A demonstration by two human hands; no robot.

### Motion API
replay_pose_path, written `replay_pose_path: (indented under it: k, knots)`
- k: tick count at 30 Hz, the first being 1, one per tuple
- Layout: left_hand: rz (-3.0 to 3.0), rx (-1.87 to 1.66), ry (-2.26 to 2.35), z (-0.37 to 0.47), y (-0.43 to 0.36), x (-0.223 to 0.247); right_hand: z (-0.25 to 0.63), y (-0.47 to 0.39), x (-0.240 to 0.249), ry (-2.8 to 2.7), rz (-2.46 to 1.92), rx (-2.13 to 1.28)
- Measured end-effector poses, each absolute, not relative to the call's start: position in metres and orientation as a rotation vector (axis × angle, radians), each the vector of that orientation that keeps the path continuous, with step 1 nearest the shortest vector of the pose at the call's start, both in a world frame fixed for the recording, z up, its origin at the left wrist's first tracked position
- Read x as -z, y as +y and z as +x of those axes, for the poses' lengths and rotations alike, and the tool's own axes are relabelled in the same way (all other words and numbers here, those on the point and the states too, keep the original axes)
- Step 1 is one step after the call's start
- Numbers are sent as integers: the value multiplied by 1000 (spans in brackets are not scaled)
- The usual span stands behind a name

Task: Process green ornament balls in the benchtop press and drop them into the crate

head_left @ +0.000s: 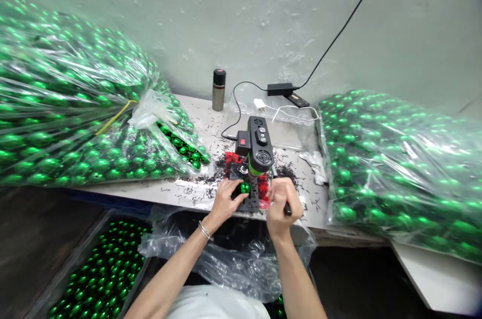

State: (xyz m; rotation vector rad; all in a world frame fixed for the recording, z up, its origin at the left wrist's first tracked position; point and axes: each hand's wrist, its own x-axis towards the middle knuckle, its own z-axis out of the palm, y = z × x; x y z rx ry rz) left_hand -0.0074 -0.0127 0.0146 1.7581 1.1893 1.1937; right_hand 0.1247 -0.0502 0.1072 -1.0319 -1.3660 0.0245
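Between the thumb and fingers of my left hand (226,199) is a shiny green ball ornament (244,188), held at the front of a small black bench drill press (260,144). The ball sits low, just in front of and below the machine's head. My right hand (283,201) is wrapped around the black-ended lever handle (287,209) on the machine's right side. Under the machine lies a red mat (263,189), strewn with dark shavings. The machine's tip is partly hidden by its own head.
Large clear bags of green balls stand left (75,108) and right (399,168). Behind the machine are a flask (219,90), a power adapter (279,89) and a white charger cable (289,108). A crate of green balls (101,269) sits lower left; clear plastic sheeting (233,263) hangs below the table edge.
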Motion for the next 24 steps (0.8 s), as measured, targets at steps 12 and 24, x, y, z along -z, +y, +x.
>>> replay_pose_path:
  k: [12, 24]
  knots:
    - [1788, -1290, 1543, -82, 8, -36, 118, -52, -107, -1322, -997, -54]
    - [1555, -1156, 1497, -93, 78, -60, 121, -52, -104, -1363, -977, -16]
